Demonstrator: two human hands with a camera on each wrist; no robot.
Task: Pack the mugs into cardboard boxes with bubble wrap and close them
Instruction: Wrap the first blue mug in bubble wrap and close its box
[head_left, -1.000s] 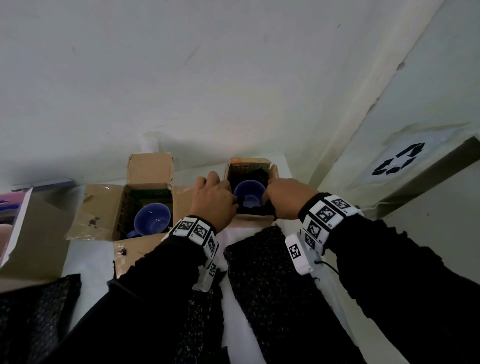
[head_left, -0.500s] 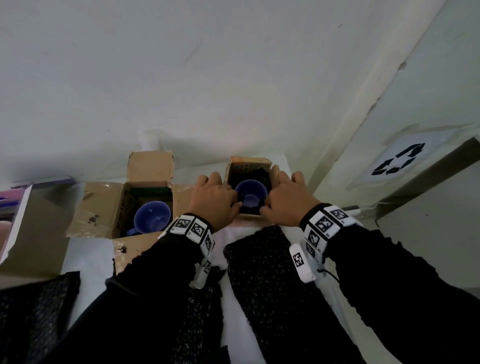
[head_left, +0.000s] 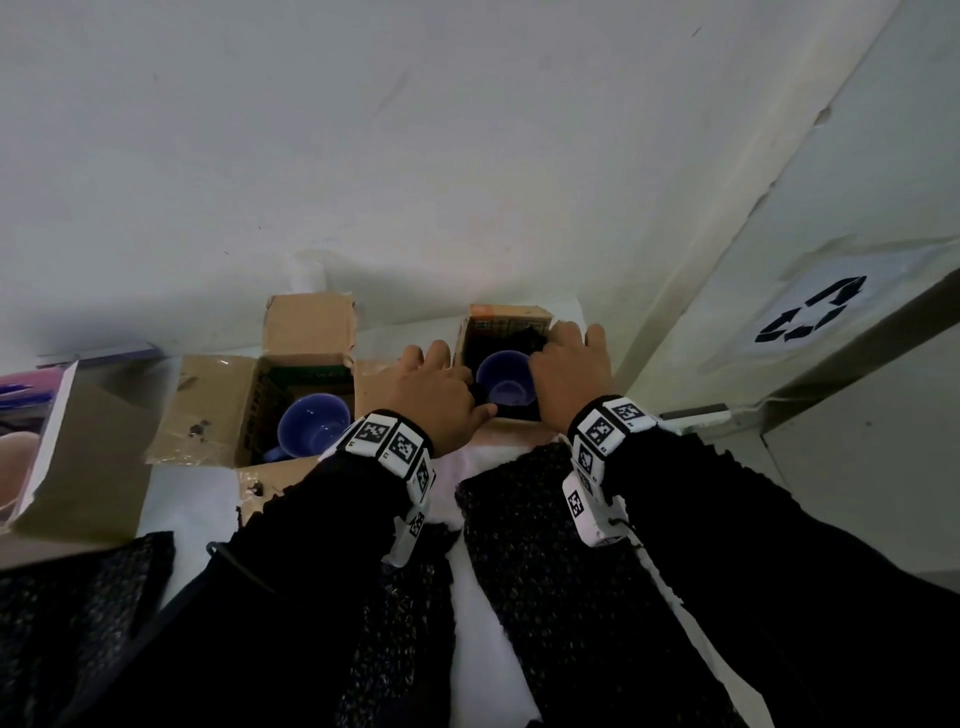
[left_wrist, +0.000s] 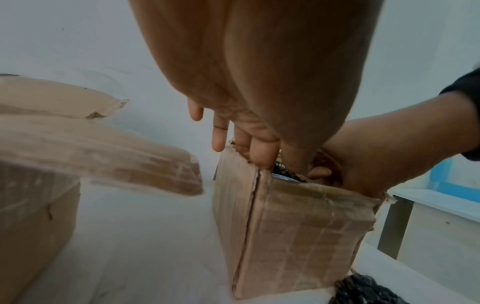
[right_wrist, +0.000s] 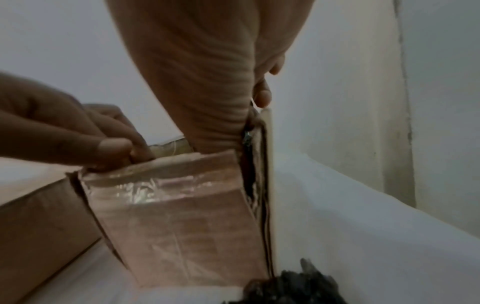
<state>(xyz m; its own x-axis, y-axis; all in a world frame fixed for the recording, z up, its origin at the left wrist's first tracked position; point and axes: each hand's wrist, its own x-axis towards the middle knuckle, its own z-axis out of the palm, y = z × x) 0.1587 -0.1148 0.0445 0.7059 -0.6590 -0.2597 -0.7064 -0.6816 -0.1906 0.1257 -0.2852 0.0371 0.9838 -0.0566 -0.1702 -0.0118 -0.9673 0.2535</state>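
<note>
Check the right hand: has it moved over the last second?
Yes. The right hand has slid away from the person along the right wall of the small box; it was bunched at the near corner and now reaches the far rim.

A plain white wall (head_left: 415, 145) fills the upper frame from 9 o'clock to 1 o'clock, marked with small scuffs. A pale corner post (head_left: 727, 234) runs diagonally toward 1 o'clock. At 3 o'clock, a white panel (head_left: 883, 156) carries a paper sheet with a black recycling symbol (head_left: 813, 310). A white tabletop (head_left: 192, 499) lies at 8 o'clock. Lighting is dim and even. The left wrist view shows a light blue frame (left_wrist: 451, 185) at 3 o'clock.
</note>
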